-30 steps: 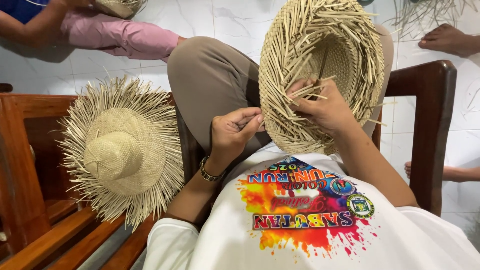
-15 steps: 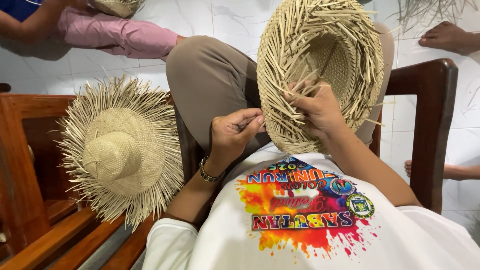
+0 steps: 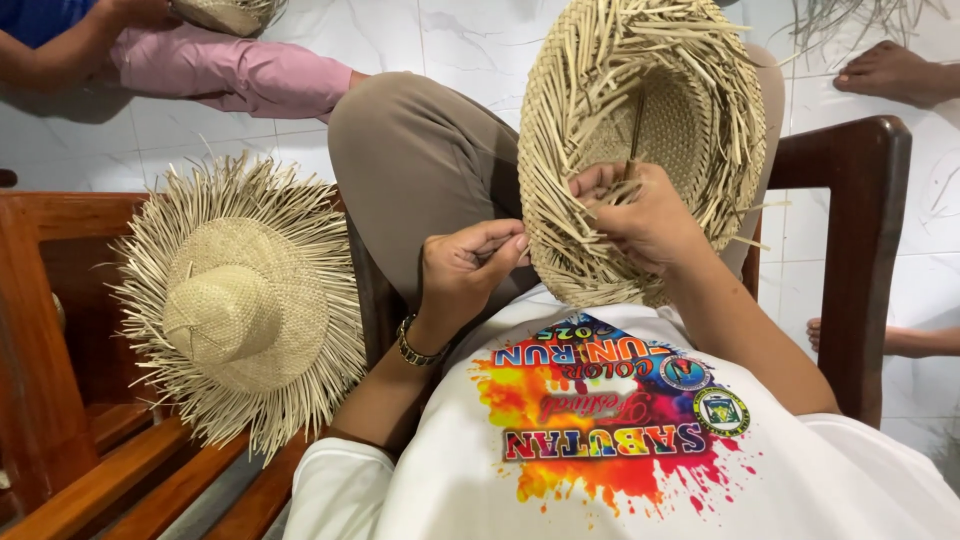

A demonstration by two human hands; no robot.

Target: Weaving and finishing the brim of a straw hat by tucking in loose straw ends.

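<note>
An unfinished woven straw hat [image 3: 655, 110] with loose strand ends stands on my lap, its hollow side facing me. My right hand [image 3: 640, 215] is inside the brim, fingers closed on several loose straw strands. My left hand [image 3: 468, 268], with a bracelet at the wrist, pinches the hat's brim edge at its lower left. My raised knee in tan trousers [image 3: 420, 170] sits behind the left hand.
A second straw hat [image 3: 240, 300] with a frayed brim lies on a wooden bench [image 3: 60, 400] at my left. A wooden chair arm [image 3: 860, 250] stands at my right. Another person in pink trousers [image 3: 230, 75] sits on the white tiled floor, top left; a bare foot [image 3: 890, 70] shows top right.
My right hand has shifted slightly deeper into the hat's brim, gathering the strands; the hat tilted a little. My left hand stays pinching the edge.
</note>
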